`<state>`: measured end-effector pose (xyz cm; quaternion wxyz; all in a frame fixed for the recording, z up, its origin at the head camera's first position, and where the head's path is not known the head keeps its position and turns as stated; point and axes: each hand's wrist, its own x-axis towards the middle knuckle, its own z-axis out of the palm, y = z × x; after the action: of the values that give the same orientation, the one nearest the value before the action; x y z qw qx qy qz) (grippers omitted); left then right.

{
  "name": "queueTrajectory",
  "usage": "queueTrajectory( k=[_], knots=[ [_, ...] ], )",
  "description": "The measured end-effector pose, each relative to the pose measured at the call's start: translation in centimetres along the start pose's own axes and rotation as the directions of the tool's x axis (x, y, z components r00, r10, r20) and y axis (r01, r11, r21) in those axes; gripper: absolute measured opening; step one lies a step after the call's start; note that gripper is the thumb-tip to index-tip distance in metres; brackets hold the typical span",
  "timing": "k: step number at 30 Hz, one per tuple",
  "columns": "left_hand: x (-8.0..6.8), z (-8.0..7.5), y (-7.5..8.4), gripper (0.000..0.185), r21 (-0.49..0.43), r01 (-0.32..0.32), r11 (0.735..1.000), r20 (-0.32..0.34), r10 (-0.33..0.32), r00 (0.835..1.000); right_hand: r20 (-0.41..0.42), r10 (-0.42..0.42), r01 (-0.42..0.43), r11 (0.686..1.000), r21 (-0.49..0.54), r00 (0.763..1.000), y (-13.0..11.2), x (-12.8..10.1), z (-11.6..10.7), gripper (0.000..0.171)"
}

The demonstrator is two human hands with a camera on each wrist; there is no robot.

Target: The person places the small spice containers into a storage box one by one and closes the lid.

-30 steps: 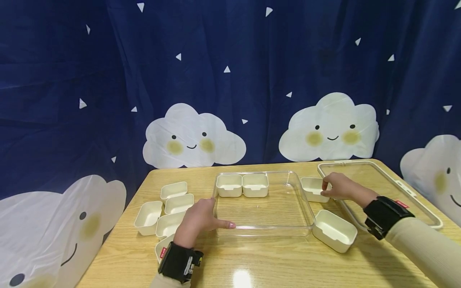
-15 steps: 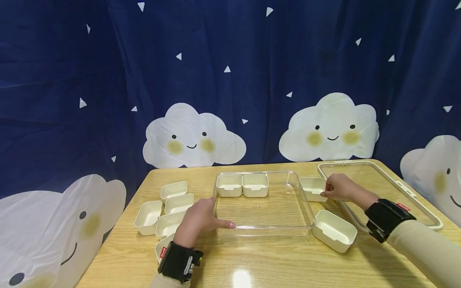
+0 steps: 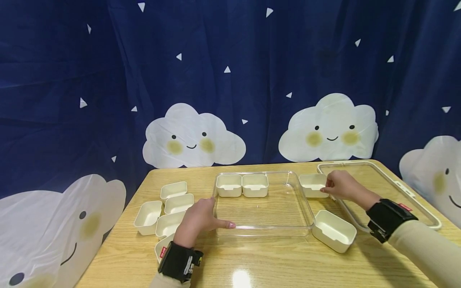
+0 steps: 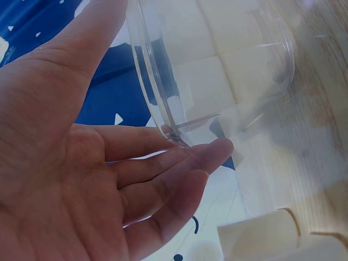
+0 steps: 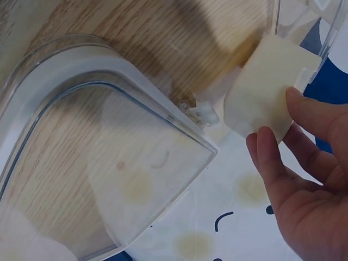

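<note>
A dark blue curtain (image 3: 230,80) printed with smiling clouds fills the upper two thirds of the head view. Below it, the wooden worktop (image 3: 273,260) spans the lower middle of the frame.

At the centre of the worktop lies a clear tray (image 3: 266,208), with two cream boxes (image 3: 242,185) side by side at its far left corner. At the right edge of the frame a clear lid (image 3: 396,188) with a pale rim lies flat.

The left hand (image 3: 199,218) sits at the tray's near left corner, lower centre of the frame, fingers straight and relaxed, the forefinger laid along the tray's front rim; in the left wrist view the rim touches the fingertips (image 4: 217,149).

The right hand (image 3: 342,186), at centre right, pinches a small cream box (image 3: 312,185) by its right end; that box is between the tray's right wall and the lid. In the right wrist view it appears lifted and tilted, thumb on one face and fingers (image 5: 269,157) on the other.

A loose cream box (image 3: 334,231) stands just off the tray's near right corner. A cluster of cream boxes (image 3: 169,208) sits at lower left, beside the left hand.
</note>
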<state>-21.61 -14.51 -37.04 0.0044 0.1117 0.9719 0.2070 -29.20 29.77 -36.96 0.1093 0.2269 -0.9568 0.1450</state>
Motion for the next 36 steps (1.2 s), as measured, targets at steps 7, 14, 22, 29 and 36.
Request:
queueTrajectory(
  k=[7,14,22,29,36],
  knots=[
    [0.0,0.0,0.0,0.102,-0.004,0.003,1.000,0.003,-0.003,1.000,-0.043,0.007,-0.007,1.000,-0.004,0.999,-0.2,0.3,-0.7,0.025],
    [-0.1,-0.1,-0.1,0.097,-0.016,-0.007,1.000,-0.007,0.007,1.000,-0.092,0.030,-0.033,0.999,-0.032,0.995,-0.5,1.1,-1.5,0.025],
    [-0.1,-0.1,-0.1,0.095,-0.028,-0.013,1.000,-0.004,0.013,1.000,-0.103,0.052,-0.056,0.998,-0.038,0.993,-2.0,2.2,-2.6,0.022],
    [0.0,0.1,-0.2,0.096,-0.033,-0.019,0.999,-0.004,0.019,1.000,-0.086,0.100,-0.102,0.995,-0.020,0.991,-3.3,3.3,-3.2,0.021],
    [0.0,0.0,-0.2,0.098,-0.030,-0.017,0.999,-0.007,0.016,1.000,-0.085,0.095,-0.095,0.995,0.009,0.992,-4.7,4.4,-3.2,0.023]
  ],
)
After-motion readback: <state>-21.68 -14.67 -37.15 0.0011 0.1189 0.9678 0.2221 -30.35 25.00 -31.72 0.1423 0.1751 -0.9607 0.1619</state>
